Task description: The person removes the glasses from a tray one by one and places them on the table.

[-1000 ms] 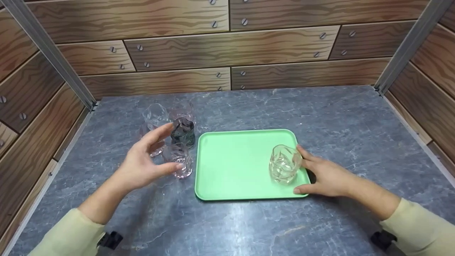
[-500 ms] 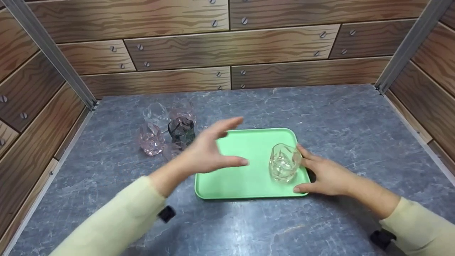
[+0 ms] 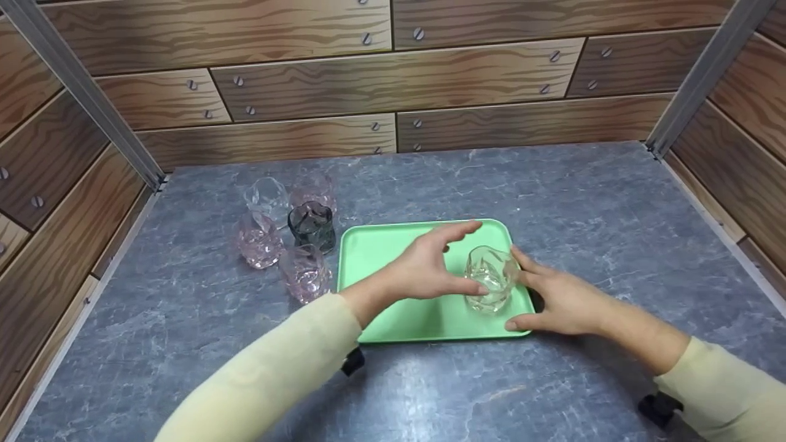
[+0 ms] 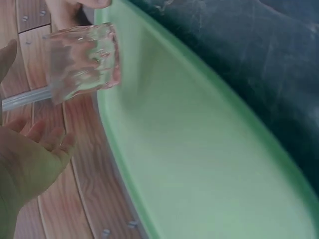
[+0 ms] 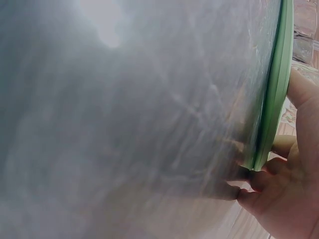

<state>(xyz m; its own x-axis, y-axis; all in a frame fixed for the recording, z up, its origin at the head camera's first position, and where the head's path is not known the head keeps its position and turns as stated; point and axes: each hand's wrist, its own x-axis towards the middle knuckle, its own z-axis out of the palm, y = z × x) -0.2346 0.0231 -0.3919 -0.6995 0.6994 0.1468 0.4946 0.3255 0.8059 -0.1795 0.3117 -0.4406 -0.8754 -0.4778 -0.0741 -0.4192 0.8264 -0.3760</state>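
Note:
A clear, faceted drinking glass (image 3: 493, 263) stands upright near the right end of a light green tray (image 3: 368, 245). My left hand (image 3: 422, 270) reaches over the tray from the left, thumb and fingers spread apart. Its thumb overlaps the glass in the head view; in the left wrist view the glass (image 4: 82, 64) stands beyond the hand (image 4: 30, 167), with a gap showing between them. At the tray's right edge my right hand (image 3: 568, 301) grips the rim. The right wrist view shows its thumb and fingers around the tray's corner (image 5: 271, 107).
Left of the tray, several glasses stand in a cluster: a dark one (image 3: 312, 227), a clear one (image 3: 267, 197) and pinkish ones, such as the near glass (image 3: 305, 276). Wood-patterned walls (image 3: 393, 80) border the grey marbled table (image 3: 583, 196) at the back and sides.
My left hand has moved right, from beside the near pinkish glass, across the tray to the clear glass. My right hand and the glass on the tray have stayed in place.

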